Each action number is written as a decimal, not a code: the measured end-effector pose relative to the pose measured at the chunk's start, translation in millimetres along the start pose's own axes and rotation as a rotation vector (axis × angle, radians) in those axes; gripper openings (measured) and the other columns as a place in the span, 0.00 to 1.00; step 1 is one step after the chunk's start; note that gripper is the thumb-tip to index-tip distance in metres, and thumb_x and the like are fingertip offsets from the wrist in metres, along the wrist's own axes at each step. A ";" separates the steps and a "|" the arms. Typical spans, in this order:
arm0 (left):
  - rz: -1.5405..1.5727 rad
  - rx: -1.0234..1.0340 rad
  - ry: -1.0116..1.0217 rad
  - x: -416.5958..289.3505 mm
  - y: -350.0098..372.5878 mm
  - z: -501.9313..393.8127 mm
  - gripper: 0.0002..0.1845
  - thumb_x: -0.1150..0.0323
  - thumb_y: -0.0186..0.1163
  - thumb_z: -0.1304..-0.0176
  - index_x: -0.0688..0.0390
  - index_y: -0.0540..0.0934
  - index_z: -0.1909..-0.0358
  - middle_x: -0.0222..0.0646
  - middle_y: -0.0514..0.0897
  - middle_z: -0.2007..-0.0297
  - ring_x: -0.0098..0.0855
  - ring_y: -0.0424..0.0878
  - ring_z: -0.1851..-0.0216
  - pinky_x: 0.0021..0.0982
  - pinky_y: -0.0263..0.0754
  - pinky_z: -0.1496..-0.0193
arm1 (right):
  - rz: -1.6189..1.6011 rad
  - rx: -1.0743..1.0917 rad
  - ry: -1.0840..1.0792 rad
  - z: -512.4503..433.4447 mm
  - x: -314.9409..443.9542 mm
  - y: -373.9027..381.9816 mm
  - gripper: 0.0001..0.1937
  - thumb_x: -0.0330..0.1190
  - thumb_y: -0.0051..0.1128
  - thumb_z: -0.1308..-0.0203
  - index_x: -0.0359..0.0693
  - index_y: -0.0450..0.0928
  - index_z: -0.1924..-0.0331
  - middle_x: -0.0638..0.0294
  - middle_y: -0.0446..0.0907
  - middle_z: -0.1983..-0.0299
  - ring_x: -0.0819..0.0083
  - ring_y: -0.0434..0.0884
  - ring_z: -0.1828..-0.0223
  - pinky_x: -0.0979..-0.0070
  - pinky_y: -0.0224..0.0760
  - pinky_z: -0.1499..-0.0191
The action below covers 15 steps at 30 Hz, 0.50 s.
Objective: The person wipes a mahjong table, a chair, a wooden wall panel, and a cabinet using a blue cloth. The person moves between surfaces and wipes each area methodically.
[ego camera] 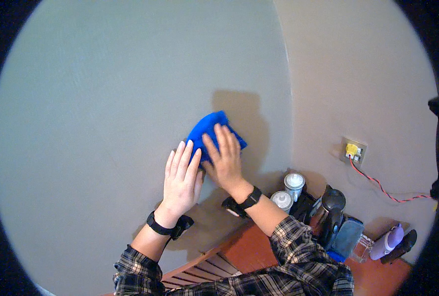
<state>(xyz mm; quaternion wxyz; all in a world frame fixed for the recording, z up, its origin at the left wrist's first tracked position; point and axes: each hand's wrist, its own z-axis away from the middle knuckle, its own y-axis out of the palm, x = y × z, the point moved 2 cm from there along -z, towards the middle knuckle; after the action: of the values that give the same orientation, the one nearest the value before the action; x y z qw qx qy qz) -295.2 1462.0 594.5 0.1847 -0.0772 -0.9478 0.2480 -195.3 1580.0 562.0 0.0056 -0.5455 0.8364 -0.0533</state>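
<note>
A folded blue cloth [207, 127] lies against the grey-green wall [130, 92]. My right hand [225, 159] presses it there, palm to the wall and fingers spread over its right part; the fingers look slightly blurred. Beside it, my left hand [181, 183] is held flat with straight fingers, its fingertips at the cloth's lower left edge. Whether the left palm touches the wall cannot be seen. Both wrists wear black bands, each with a dark device on the underside.
On the red-brown tabletop [254, 246] at right stand two lidded cups [281, 200], an electric kettle [332, 201], a glass [362, 248] and a purple bottle [386, 242]. A yellow plug [351, 149] with a red-black cord [377, 181] sits in a wall socket. Slatted wood [204, 272] runs below.
</note>
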 end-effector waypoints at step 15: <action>-0.163 -0.225 -0.100 28.5 -79.5 59.6 0.28 0.74 0.57 0.41 0.63 0.69 0.36 0.53 0.62 0.31 0.52 0.58 0.29 0.51 0.51 0.27 | -0.148 0.101 -0.339 -27.4 111.6 41.0 0.34 0.37 0.57 0.44 0.49 0.64 0.30 0.50 0.55 0.27 0.51 0.53 0.25 0.50 0.46 0.28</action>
<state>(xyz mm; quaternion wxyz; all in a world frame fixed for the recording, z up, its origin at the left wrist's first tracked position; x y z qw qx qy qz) -348.9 1373.7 594.8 0.1471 -0.0077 -0.9808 0.1278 -279.8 1496.8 590.7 0.1700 -0.6057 0.7773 -0.0026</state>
